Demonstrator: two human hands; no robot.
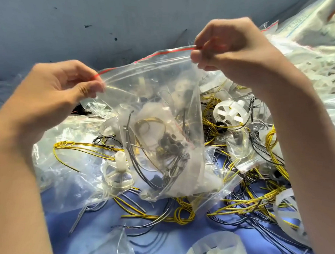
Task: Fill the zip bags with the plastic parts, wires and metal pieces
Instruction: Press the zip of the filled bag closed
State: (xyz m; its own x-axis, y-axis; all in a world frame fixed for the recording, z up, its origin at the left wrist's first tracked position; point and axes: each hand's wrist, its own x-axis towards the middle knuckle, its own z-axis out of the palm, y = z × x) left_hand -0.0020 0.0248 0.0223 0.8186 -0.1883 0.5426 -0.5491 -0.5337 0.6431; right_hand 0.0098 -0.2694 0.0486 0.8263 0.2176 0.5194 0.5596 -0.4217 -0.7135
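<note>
At the bottom edge of the frame a white ribbed plastic part [213, 246] lies on a blue cloth [164, 235], with loose yellow wires [179, 215] and dark wires [149, 242] strewn just above it. A white spoked wheel [287, 211] sits at the lower right. In the centre hangs a clear zip bag [156, 84], holding grey wire, small black pieces and a pale plastic piece. The left hand [63, 87] pinches the left end of its red-striped top between thumb and curled fingers. The right hand [226, 48], higher up, pinches the right end the same way. Behind the bag lies another white wheel [230, 112] among wires. A heap of clear bags [314, 47] fills the upper right, and a grey wall [118, 16] spans the top.
</note>
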